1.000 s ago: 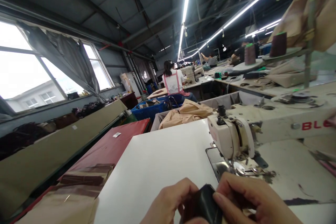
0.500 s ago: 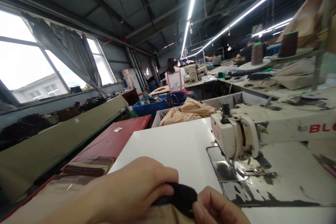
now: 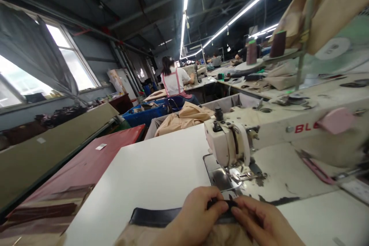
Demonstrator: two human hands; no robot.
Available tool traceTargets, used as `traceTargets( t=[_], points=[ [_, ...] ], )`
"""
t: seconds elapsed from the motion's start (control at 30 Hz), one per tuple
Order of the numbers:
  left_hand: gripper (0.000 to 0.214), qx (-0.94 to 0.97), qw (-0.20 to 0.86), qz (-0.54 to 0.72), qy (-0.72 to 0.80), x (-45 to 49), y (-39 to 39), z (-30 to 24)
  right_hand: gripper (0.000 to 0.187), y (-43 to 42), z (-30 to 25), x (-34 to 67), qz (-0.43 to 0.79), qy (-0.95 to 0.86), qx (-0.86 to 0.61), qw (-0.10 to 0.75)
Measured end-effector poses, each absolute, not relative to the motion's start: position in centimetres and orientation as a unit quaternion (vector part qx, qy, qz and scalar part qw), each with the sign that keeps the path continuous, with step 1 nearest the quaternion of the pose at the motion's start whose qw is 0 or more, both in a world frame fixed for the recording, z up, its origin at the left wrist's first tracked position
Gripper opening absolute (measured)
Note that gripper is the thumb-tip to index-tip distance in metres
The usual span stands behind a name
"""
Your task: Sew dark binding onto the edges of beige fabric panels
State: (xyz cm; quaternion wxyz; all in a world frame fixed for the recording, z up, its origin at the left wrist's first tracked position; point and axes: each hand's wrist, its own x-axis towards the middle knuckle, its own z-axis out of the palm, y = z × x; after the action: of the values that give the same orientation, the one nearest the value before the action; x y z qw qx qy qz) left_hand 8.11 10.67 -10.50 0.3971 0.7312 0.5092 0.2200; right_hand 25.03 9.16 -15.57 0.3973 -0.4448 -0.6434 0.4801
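Both my hands pinch a black strip (image 3: 157,216) that runs along the top edge of a tan fabric piece (image 3: 135,234) at the front of the white table. My left hand (image 3: 198,211) grips it between thumb and fingers, with part of the strip stretching out to its left. Close beside it, my right hand (image 3: 259,219) pinches the strip's right part. Just beyond my fingers stands the sewing machine (image 3: 227,142), its presser foot (image 3: 243,175) over the metal plate. My hands cover much of the fabric, and the rest runs below the picture.
Left of the white tabletop (image 3: 138,169) lies a red surface (image 3: 115,142) with brown pieces (image 3: 46,215). Pink-handled snips (image 3: 317,169) rest right of the needle area. Behind the table, a grey bin (image 3: 151,128) holds tan fabric (image 3: 184,119). A co-worker (image 3: 175,80) sits farther back.
The view has turned right. My hands have moved toward the sewing machine with the strip, which now lies stretched out to the left instead of bunched between them.
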Motion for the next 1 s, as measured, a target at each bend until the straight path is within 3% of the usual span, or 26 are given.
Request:
traceTargets(
  t=[0.17, 0.33, 0.4, 0.57, 0.7, 1.0],
  points=[
    [0.016, 0.679, 0.465, 0.252, 0.51, 9.4, 12.6, -11.2, 0.032, 8.7, -15.6, 27.5, 0.405, -0.691, -0.449, 0.396],
    [0.013, 0.706, 0.397, 0.25, 0.53, 10.7, 14.3, -12.8, 0.02, 10.6, -15.4, 29.5, 0.183, -0.867, -0.373, 0.275],
    [0.011, 0.709, 0.366, 0.256, 0.546, 11.1, 15.0, -13.5, 0.023, 11.9, -15.3, 29.8, 0.126, -0.903, -0.326, 0.248],
    [0.007, 0.698, 0.336, 0.243, 0.584, 11.4, 16.8, -14.8, 0.027, 13.8, -15.7, 30.0, 0.115, -0.923, -0.27, 0.249],
    [0.01, 0.685, 0.334, 0.219, 0.61, 11.7, 17.9, -15.4, 0.047, 14.5, -16.6, 29.8, 0.095, -0.928, -0.232, 0.277],
    [0.008, 0.659, 0.292, 0.203, 0.662, 12.1, 18.1, -16.0, 0.042, 14.7, -16.7, 30.0, 0.061, -0.919, -0.237, 0.31]
  ],
)
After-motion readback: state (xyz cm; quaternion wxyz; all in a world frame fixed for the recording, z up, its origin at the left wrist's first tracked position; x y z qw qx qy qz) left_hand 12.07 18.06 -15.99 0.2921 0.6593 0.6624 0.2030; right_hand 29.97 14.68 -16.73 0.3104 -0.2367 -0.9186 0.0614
